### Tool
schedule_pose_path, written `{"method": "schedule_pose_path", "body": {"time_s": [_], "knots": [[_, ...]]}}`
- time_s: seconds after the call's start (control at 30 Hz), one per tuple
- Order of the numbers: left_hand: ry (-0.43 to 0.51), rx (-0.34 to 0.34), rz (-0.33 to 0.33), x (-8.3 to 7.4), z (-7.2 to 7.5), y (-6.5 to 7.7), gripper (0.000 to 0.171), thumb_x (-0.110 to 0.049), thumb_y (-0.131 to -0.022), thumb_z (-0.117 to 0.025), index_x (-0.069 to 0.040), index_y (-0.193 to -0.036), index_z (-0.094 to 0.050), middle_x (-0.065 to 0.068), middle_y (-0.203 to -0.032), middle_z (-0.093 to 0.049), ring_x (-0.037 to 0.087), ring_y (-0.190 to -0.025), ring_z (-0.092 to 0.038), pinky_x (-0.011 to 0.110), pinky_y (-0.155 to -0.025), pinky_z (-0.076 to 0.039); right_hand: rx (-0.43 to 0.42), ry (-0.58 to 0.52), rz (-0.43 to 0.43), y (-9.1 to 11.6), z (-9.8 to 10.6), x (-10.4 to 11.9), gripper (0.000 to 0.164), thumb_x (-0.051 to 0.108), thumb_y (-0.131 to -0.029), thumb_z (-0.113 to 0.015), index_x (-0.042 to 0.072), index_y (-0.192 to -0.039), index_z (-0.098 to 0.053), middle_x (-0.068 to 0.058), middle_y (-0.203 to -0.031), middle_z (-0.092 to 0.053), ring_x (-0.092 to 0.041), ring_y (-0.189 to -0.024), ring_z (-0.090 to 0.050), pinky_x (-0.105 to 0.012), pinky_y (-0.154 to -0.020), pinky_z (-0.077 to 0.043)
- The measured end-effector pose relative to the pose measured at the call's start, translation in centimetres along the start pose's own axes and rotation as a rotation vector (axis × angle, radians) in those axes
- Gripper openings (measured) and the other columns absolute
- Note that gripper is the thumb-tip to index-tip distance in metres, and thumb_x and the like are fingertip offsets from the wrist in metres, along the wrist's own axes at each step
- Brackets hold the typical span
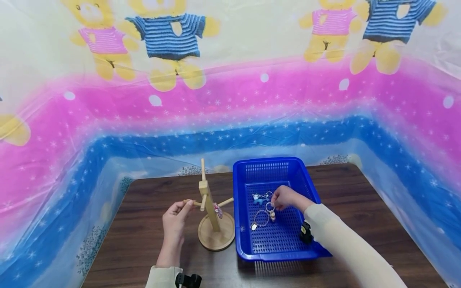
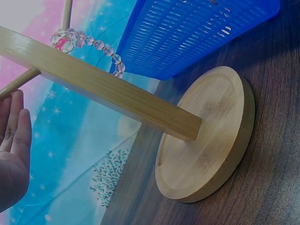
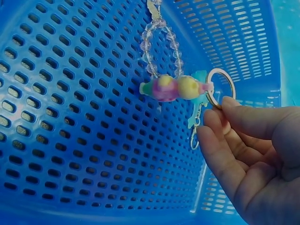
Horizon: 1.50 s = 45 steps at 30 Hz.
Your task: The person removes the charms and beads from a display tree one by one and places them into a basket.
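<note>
Over the blue basket, my right hand [image 1: 287, 197] pinches the metal ring [image 3: 221, 89] of a keychain between thumb and fingertips. From that ring hangs a small figure [image 3: 171, 88] in yellow, purple and green. Behind it in the basket lie a clear beaded bracelet [image 1: 261, 218] and a blue keychain [image 1: 260, 201]. My left hand [image 1: 173, 222] holds the end of the left peg [image 1: 196, 204] on a wooden stand [image 1: 213, 210] with a round base. A pink beaded bracelet [image 2: 98, 45] hangs at the stand's right peg.
The blue basket [image 1: 240, 252], with slotted walls, stands just right of the stand on a dark wooden table [image 1: 133, 240]. Other pegs point forward and upward from the stand's top. A cloth printed with bears [image 1: 230, 104] surrounds the table's back and sides.
</note>
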<state>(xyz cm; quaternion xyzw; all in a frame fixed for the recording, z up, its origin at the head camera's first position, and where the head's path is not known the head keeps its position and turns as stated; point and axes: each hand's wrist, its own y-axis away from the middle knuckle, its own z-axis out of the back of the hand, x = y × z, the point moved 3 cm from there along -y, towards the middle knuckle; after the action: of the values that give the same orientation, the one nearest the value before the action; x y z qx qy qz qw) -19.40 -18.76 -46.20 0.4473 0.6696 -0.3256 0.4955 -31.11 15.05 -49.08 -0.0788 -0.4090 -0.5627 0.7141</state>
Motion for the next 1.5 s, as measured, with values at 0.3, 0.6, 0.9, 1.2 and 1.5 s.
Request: {"method": "schedule_pose_path", "body": {"time_s": [0.3,0.6,0.9,1.2,1.5], "knots": [[-0.010,0.006,0.003,0.1,0.0,0.1,0.029,0.005,-0.096,-0.064,-0.016,-0.075,-0.068,-0.014,-0.075,-0.074,0.001,-0.073,-0.073,0.017,-0.077,-0.064,-0.071,-0.038,-0.036,-0.7,0.0,-0.4,0.011,-0.002,-0.094,-0.065,-0.004,-0.086,-0.072,-0.013,-0.084,-0.074,-0.016,-0.073,-0.070,-0.038,-0.075,-0.067],[0.007,0.009,-0.007,0.0,0.0,0.1,0.031,0.007,-0.096,-0.062,-0.015,-0.074,-0.067,-0.014,-0.075,-0.074,0.001,-0.072,-0.074,0.016,-0.075,-0.064,-0.140,-0.087,-0.115,-2.0,0.0,-2.0,0.012,-0.001,-0.095,-0.065,-0.004,-0.086,-0.072,-0.014,-0.089,-0.074,-0.016,-0.074,-0.069,-0.036,-0.074,-0.066],[0.022,0.006,-0.010,0.0,0.0,0.0,0.033,0.008,-0.096,-0.061,-0.016,-0.073,-0.065,-0.014,-0.075,-0.075,0.000,-0.071,-0.074,0.017,-0.075,-0.064,-0.158,-0.181,-0.143,-2.4,-0.2,-3.2,0.013,-0.005,-0.094,-0.061,-0.006,-0.087,-0.071,-0.008,-0.080,-0.070,-0.012,-0.068,-0.064,-0.031,-0.069,-0.065],[0.024,-0.004,-0.006,-0.1,0.1,0.0,0.033,0.009,-0.095,-0.061,-0.015,-0.072,-0.064,-0.014,-0.076,-0.075,-0.001,-0.071,-0.073,0.017,-0.075,-0.064,-0.154,-0.322,-0.182,-2.5,-0.5,-3.7,0.013,-0.005,-0.096,-0.059,-0.007,-0.086,-0.068,-0.003,-0.072,-0.064,-0.011,-0.066,-0.061,-0.028,-0.068,-0.064],[0.004,0.007,-0.004,-0.2,0.0,0.1,0.030,0.006,-0.096,-0.063,-0.013,-0.073,-0.066,-0.014,-0.076,-0.075,0.000,-0.073,-0.073,0.018,-0.075,-0.064,-0.164,-0.365,-0.196,-2.4,-0.7,-3.9,0.011,-0.007,-0.092,-0.062,-0.012,-0.092,-0.071,0.000,-0.065,-0.063,-0.010,-0.062,-0.060,-0.026,-0.064,-0.061]]}}
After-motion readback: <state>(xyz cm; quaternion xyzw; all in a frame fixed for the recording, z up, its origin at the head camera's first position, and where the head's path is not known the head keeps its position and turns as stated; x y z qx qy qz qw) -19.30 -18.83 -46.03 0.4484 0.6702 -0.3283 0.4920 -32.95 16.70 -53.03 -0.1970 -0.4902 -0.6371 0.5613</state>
